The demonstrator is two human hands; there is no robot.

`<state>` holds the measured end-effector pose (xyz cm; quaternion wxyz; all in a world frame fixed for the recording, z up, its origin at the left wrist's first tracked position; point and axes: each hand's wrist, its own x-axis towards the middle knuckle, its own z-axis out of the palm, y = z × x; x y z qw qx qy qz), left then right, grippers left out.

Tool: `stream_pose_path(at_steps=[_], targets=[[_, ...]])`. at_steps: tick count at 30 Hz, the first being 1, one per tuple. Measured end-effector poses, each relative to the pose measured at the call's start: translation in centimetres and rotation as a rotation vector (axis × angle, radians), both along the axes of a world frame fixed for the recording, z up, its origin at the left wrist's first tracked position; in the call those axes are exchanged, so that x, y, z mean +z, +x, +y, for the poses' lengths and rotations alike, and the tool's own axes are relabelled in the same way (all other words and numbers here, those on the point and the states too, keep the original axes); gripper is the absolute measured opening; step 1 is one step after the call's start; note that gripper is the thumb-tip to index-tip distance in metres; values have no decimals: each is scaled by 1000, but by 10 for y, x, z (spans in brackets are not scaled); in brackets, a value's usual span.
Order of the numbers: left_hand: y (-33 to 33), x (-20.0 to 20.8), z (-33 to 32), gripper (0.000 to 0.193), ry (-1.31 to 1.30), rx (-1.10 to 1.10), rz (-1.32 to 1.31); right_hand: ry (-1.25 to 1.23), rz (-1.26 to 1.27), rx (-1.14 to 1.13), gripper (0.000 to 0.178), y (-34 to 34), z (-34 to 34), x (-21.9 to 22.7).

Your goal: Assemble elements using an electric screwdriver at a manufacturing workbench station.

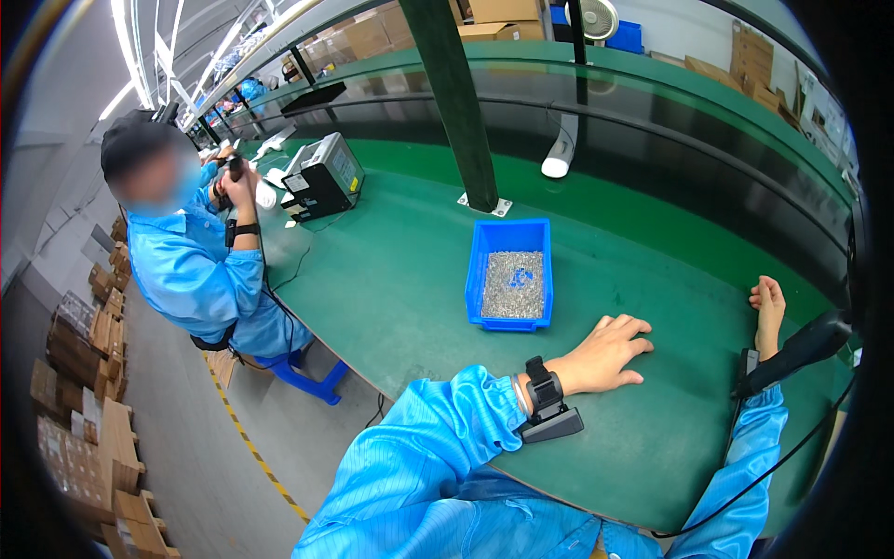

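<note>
My left hand (607, 357) lies palm down on the green tabletop (410, 270), its fingers spread and nothing in it. Just beyond it to the left stands a blue plastic bin (509, 325). Many small silvery metal pieces (512, 289) fill the bottom of the bin, with a few small blue pieces (521, 278) on top. At the far right, my right hand (768, 303) rests near the bench's back ledge. Its fingers are loosely bent and a little apart, and I see nothing in them. A long black object (796, 352) partly covers that wrist.
A green post (453, 102) rises from the bench behind the bin. Left along the bench, a co-worker (191, 252) in blue holds a dark tool beside a black-and-white box-shaped device (323, 177). A black cable (782, 461) crosses my right sleeve. A blue stool (312, 377) stands on the floor.
</note>
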<state>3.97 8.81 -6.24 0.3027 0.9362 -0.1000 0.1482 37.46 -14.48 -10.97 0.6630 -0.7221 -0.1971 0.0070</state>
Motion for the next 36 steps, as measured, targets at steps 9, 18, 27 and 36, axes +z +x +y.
stream_pose_path(at_steps=[9, 18, 27, 36], targets=[[-5, 3, -3, 45, 30, -5, -49, 42, 44, -34, 17, 3, -17, -8], [-45, 91, 76, 30, 237, 606, -420, -165, 135, 58, 13, -87, -109, 30], [-44, 41, 122, 23, 413, 607, 124, -495, 322, 126, 25, -207, -130, 98], [-50, 39, 123, 24, 253, 541, 248, -763, -74, 700, 36, -260, -72, 149]])
